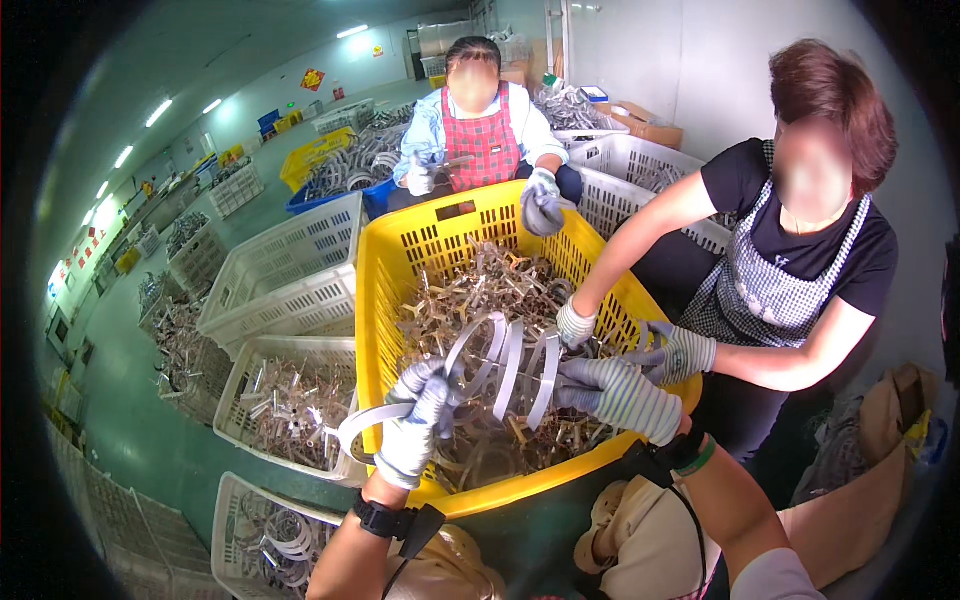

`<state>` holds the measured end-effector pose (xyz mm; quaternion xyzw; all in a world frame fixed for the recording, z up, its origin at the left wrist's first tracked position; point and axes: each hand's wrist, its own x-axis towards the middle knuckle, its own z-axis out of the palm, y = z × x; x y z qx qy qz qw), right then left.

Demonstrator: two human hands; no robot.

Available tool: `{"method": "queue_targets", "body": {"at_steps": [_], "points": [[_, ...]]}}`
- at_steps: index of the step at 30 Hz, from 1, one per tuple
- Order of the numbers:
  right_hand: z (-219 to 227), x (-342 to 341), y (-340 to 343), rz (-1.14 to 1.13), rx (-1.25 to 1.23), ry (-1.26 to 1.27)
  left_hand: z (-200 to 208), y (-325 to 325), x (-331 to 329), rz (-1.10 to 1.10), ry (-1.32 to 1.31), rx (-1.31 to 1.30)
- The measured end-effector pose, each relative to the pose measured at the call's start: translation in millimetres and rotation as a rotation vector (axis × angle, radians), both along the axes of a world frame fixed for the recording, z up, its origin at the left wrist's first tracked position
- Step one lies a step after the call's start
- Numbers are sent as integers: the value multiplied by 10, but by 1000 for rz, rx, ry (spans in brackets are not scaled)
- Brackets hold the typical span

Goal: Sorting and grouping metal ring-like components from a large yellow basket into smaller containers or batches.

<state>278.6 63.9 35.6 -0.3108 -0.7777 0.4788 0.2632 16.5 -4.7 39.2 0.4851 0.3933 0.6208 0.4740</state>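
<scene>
My left hand point(415, 420), in a grey-and-white striped work glove, is closed on a curved grey metal strip point(362, 420) that arcs out past the yellow crate's near left rim. Between my hands, several more curved metal strips point(508, 372) hang over the heap. My right hand point(630, 395), gloved alike, is closed at their right side, its fingertips against the rightmost strip point(544, 380). What its fingers pinch is partly hidden. Below lies a pile of small metal parts point(490, 285) in the large yellow crate point(375, 300).
A co-worker's gloved hands point(578, 325) reach into the crate from the right, close to my right hand. Across it, another person point(475, 130) holds curved pieces point(545, 212). White crates point(290, 270) of metal parts stand on the left; a brown sack point(860, 510) is at lower right.
</scene>
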Motion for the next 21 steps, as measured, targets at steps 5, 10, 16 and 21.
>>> {"method": "queue_targets", "body": {"at_steps": [5, 10, 16, 21], "points": [[93, 70, -14, -58, 79, 37, 75, -12, 96, 36, 119, 113], [184, 115, -57, -73, 119, 21, 109, -29, 147, 28, 57, 20], [150, 110, -69, -123, 257, 27, -38, 18, 189, 133, 98, 102], [49, 60, -50, -211, 351, 31, 0, -28, 232, 220, 312, 213]]}}
